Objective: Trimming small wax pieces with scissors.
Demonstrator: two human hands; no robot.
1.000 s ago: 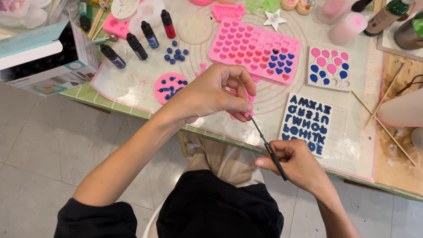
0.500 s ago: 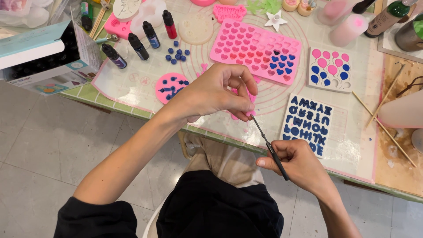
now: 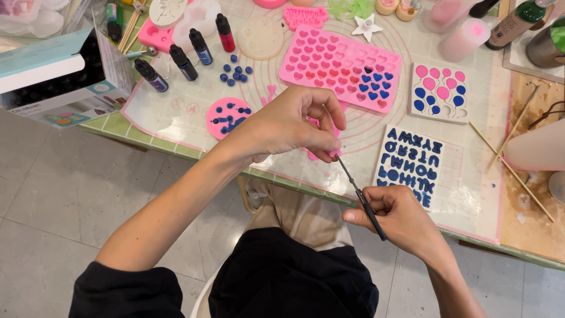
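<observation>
My left hand (image 3: 291,125) hovers over the table's front edge, pinching a small pink piece (image 3: 334,134) between thumb and fingers. My right hand (image 3: 395,218) grips a thin black-handled tool (image 3: 360,198) whose metal tip reaches up to the pink piece. A pink heart mould (image 3: 344,68) with pink and blue fillings lies beyond the hands. A letter mould (image 3: 410,165) filled with dark blue sits just right of my right hand. The round pink mould (image 3: 226,116) with blue beads lies left of my left hand.
Several small dye bottles (image 3: 187,56) stand at the back left beside loose blue beads (image 3: 235,72). A balloon mould (image 3: 440,91), wooden sticks (image 3: 511,169), an open box (image 3: 56,73) at the left and cups (image 3: 465,38) at the back crowd the silicone mat (image 3: 176,115).
My hands stay almost still; the tool tip keeps working at the pink piece with only slight shifts.
</observation>
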